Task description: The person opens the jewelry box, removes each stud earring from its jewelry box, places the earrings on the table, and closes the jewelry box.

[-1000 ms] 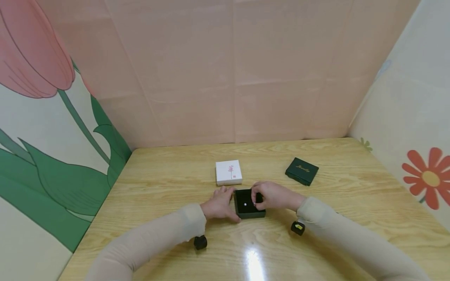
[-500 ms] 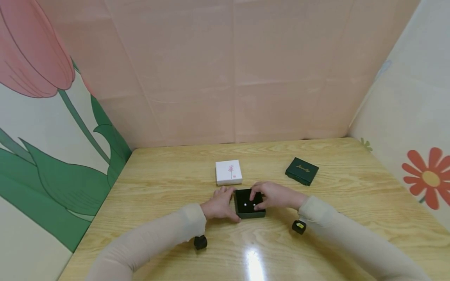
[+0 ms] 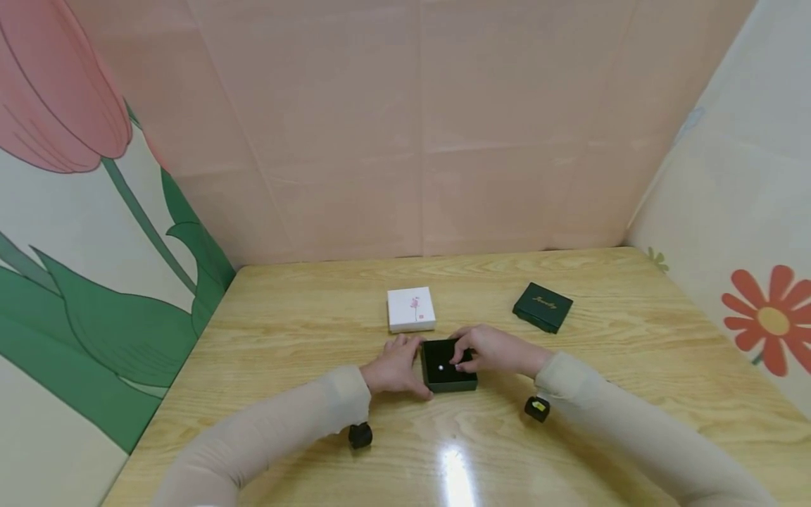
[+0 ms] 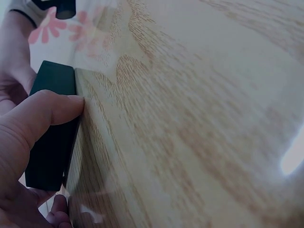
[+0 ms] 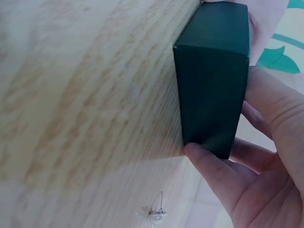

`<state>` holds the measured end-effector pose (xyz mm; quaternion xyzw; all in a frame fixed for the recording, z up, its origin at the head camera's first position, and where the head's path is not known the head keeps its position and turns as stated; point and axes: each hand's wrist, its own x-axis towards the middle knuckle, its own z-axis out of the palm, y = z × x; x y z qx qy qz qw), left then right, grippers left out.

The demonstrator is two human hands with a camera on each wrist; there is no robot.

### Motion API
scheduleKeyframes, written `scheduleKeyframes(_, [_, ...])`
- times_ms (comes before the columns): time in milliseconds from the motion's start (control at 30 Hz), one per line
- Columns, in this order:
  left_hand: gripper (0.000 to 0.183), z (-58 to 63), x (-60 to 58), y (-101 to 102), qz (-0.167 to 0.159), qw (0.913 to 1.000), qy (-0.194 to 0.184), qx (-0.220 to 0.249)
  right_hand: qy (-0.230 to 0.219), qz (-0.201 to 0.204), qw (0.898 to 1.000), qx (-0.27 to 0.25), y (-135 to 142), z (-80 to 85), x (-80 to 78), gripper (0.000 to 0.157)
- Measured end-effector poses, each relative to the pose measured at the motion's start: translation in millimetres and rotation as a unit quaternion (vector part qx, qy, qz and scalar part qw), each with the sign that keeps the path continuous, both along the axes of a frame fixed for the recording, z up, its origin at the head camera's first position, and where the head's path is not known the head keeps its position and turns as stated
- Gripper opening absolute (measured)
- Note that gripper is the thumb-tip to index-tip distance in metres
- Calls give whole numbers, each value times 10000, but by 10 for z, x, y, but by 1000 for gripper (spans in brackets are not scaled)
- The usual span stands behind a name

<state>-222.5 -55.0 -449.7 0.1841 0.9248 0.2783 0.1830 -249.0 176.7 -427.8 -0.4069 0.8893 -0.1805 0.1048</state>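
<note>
A dark green jewelry box [image 3: 451, 386] stands without its lid on the wooden table, lined in black. My left hand [image 3: 395, 367] grips its left side, thumb at the front corner and fingers at the back. In the left wrist view the thumb [image 4: 57, 110] lies across the box wall. One white pearl stud [image 3: 441, 367] shows on the black lining. To its right my right hand [image 3: 488, 350] reaches over the box and pinches a second pearl stud, mostly covered by the fingertips. In the right wrist view one finger [image 5: 204, 159] touches the box's lower corner.
Behind the box sit a white box [image 3: 410, 308] with a pink flower print and a dark green lid [image 3: 543, 308] with gold lettering. A pearl earring [image 5: 156, 216] lies on the table in the right wrist view. Printed walls enclose the table's back and sides.
My right index finger and thumb stood apart half a second ago, with the right pearl showing between them; now they are together at it. My left hand keeps its grip on the box.
</note>
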Motion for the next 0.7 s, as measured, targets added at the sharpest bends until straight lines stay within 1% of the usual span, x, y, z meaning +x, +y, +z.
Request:
scheduleKeyframes(100, [94,-4,-7,-1,5,10000,-18,28,39,0,10000,-38,6,-15,7,2])
scheduleKeyframes(267, [94,-10,-14,-3,22,10000,-40,33,67,26,9998,-191,15,-36,20,13])
scheduleKeyframes(333, [94,-11,-14,-2,31,10000,-41,26,16,-31,9998,-205,13,-34,24,13])
scheduleKeyframes(500, [96,-6,-11,0,52,10000,-29,19,-118,-136,9997,-138,-2,-23,25,10])
scheduleKeyframes(700, [96,-1,-7,-1,48,10000,-41,22,-143,-134,9997,-148,2,-22,16,6])
